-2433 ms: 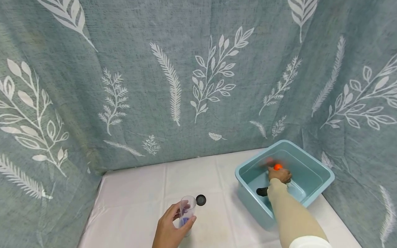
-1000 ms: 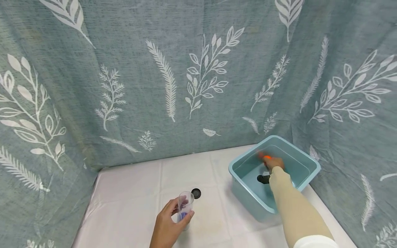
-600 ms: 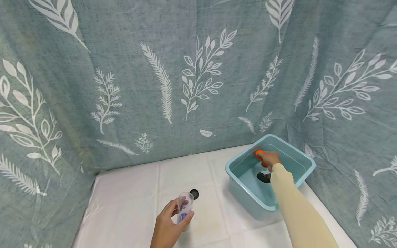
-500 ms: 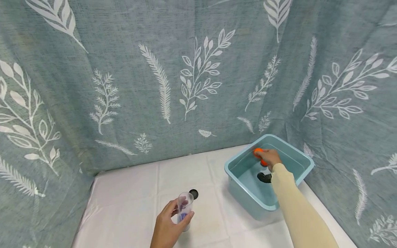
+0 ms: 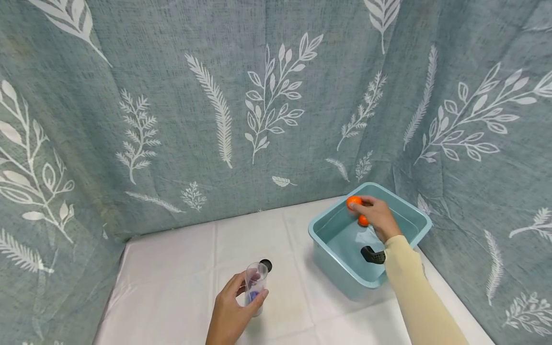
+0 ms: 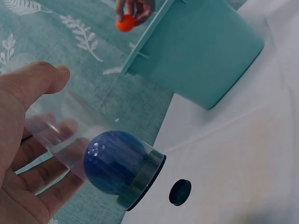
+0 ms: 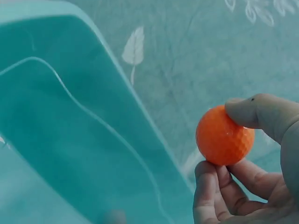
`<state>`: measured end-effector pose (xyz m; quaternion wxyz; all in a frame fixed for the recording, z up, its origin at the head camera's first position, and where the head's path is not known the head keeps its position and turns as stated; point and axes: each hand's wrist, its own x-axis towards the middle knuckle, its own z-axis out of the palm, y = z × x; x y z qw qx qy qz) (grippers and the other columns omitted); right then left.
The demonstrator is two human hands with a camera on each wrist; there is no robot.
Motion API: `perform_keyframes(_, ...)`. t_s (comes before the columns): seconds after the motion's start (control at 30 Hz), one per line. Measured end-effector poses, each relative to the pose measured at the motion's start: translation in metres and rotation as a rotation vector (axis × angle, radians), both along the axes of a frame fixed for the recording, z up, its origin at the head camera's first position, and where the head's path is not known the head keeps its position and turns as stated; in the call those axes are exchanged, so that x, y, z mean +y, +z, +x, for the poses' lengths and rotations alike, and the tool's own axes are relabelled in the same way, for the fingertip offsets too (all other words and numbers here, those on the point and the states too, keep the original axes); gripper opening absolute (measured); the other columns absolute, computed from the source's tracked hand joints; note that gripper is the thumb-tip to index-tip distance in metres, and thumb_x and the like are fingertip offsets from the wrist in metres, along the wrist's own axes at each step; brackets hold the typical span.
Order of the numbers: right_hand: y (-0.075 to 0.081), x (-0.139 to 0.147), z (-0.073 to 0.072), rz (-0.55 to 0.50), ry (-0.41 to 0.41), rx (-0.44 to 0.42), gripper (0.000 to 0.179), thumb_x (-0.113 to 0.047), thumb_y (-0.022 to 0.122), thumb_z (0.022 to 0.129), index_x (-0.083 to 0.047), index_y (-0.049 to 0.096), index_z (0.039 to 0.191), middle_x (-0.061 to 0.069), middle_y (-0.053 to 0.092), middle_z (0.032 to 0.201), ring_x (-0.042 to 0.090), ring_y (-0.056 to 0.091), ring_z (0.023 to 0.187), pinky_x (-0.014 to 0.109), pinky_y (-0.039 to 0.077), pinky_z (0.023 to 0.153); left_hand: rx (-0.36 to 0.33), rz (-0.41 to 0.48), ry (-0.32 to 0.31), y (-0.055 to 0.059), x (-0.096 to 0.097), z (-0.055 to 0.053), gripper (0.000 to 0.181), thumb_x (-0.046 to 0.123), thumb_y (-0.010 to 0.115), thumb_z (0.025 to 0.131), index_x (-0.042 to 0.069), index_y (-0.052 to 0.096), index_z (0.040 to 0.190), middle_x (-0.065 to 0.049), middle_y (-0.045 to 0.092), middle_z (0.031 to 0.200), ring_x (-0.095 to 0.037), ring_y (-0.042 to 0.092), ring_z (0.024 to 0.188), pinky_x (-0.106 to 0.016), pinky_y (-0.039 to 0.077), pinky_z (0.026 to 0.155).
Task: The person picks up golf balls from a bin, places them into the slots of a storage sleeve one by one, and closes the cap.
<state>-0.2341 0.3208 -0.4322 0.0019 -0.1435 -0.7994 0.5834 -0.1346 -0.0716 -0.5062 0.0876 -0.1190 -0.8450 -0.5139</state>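
Observation:
My left hand [image 5: 235, 303] grips a clear plastic tube [image 5: 256, 282] upright at the front of the table. Inside its lower end sits a blue ball [image 6: 115, 162], just above a dark cap [image 6: 142, 181]. Over the teal bin [image 5: 340, 261], my right hand [image 5: 378, 216] pinches an orange golf ball [image 7: 224, 135] between thumb and fingertips. A second orange ball [image 5: 363, 220] lies in the bin below that hand. Beside my right sleeve, also in the bin, is a black perforated object [image 5: 372, 255], partly hidden by the sleeve.
A small round black cap [image 5: 266, 265] lies on the white tablecloth [image 5: 172, 282] just behind the tube. Teal cloth [image 5: 258, 105] with white leaf prints hangs behind and on both sides. The bin stands at the table's right, near the cloth.
My right hand has risen from inside the bin to its far left rim with the orange golf ball. My left hand still holds the tube. The head view has shifted slightly.

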Motion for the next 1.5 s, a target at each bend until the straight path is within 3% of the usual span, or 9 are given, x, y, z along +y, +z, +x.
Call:
perform_keyframes(0.13, 0.008, -0.017, 0.006, -0.001, 0.032, 0.045, 0.065, -0.036, 0.071, 0.096, -0.002, 0.048, 0.146, 0.016, 0.054, 0.132, 0.031, 0.054, 0.114, 0.032, 0.05, 0.088, -0.018, -0.022, 0.001, 0.004, -0.002, 0.0, 0.052, 0.035, 0.086, 0.081, 0.014, 0.067, 0.125, 0.011, 0.066, 0.113, -0.011, 0.066, 0.1, -0.032, 0.058, 0.089)
perform_keyframes(0.4, 0.01, -0.058, 0.024, -0.194, 0.19, 0.152, 0.059, -0.031, 0.076, 0.093, -0.005, 0.053, 0.141, 0.016, 0.061, 0.132, 0.028, 0.058, 0.121, 0.044, 0.041, 0.112, -0.019, -0.036, -0.014, 0.009, -0.002, 0.002, 0.051, 0.036, 0.086, 0.082, 0.018, 0.067, 0.125, 0.012, 0.066, 0.113, -0.012, 0.066, 0.1, -0.032, 0.058, 0.088)
perform_keyframes(0.53, 0.009, -0.081, 0.028, -0.283, 0.251, 0.181, 0.055, -0.026, 0.075, 0.094, -0.004, 0.053, 0.14, 0.015, 0.06, 0.131, 0.023, 0.06, 0.117, 0.05, 0.038, 0.114, -0.014, -0.035, -0.008, 0.011, -0.002, 0.002, 0.051, 0.036, 0.086, 0.082, 0.019, 0.067, 0.125, 0.013, 0.065, 0.112, -0.011, 0.066, 0.099, -0.03, 0.058, 0.087)
perform_keyframes(0.63, 0.007, -0.099, 0.03, -0.316, 0.296, 0.195, 0.053, -0.024, 0.073, 0.095, -0.002, 0.053, 0.139, 0.015, 0.061, 0.129, 0.025, 0.061, 0.115, 0.046, 0.042, 0.111, -0.012, -0.041, 0.002, 0.013, -0.002, 0.002, 0.049, 0.034, 0.086, 0.082, 0.019, 0.067, 0.125, 0.013, 0.065, 0.111, -0.011, 0.066, 0.099, -0.03, 0.058, 0.086)
perform_keyframes(0.8, 0.008, -0.125, 0.036, -0.354, 0.363, 0.209, 0.047, -0.022, 0.073, 0.096, -0.004, 0.056, 0.136, 0.014, 0.062, 0.128, 0.03, 0.06, 0.116, 0.033, 0.05, 0.102, -0.022, -0.052, 0.01, 0.02, 0.0, 0.003, 0.047, 0.036, 0.085, 0.083, 0.019, 0.067, 0.123, 0.012, 0.065, 0.111, -0.011, 0.066, 0.098, -0.031, 0.058, 0.086)
perform_keyframes(1.0, 0.008, -0.153, 0.044, -0.395, 0.454, 0.251, 0.043, -0.02, 0.072, 0.096, -0.004, 0.059, 0.134, 0.015, 0.062, 0.127, 0.028, 0.062, 0.113, 0.041, 0.048, 0.105, -0.022, -0.053, 0.031, 0.025, 0.0, 0.002, 0.049, 0.034, 0.087, 0.081, 0.019, 0.067, 0.123, 0.011, 0.066, 0.111, -0.009, 0.065, 0.098, -0.03, 0.058, 0.088)
perform_keyframes(1.2, -0.001, -0.178, 0.05, -0.424, 0.588, 0.286, 0.039, -0.015, 0.069, 0.098, -0.004, 0.058, 0.134, 0.015, 0.061, 0.127, 0.028, 0.061, 0.112, 0.034, 0.052, 0.099, -0.002, -0.032, 0.032, 0.03, 0.0, 0.001, 0.05, 0.03, 0.088, 0.08, 0.018, 0.067, 0.124, 0.012, 0.066, 0.111, -0.009, 0.066, 0.097, -0.032, 0.058, 0.088)
perform_keyframes(1.5, -0.006, -0.199, 0.055, -0.416, 0.728, 0.29, 0.039, -0.019, 0.071, 0.097, -0.008, 0.061, 0.133, 0.012, 0.058, 0.133, 0.032, 0.06, 0.119, 0.036, 0.052, 0.102, 0.036, -0.034, 0.03, 0.032, -0.002, 0.002, 0.048, 0.034, 0.085, 0.084, 0.016, 0.068, 0.125, 0.01, 0.067, 0.11, -0.012, 0.066, 0.095, -0.033, 0.059, 0.087)
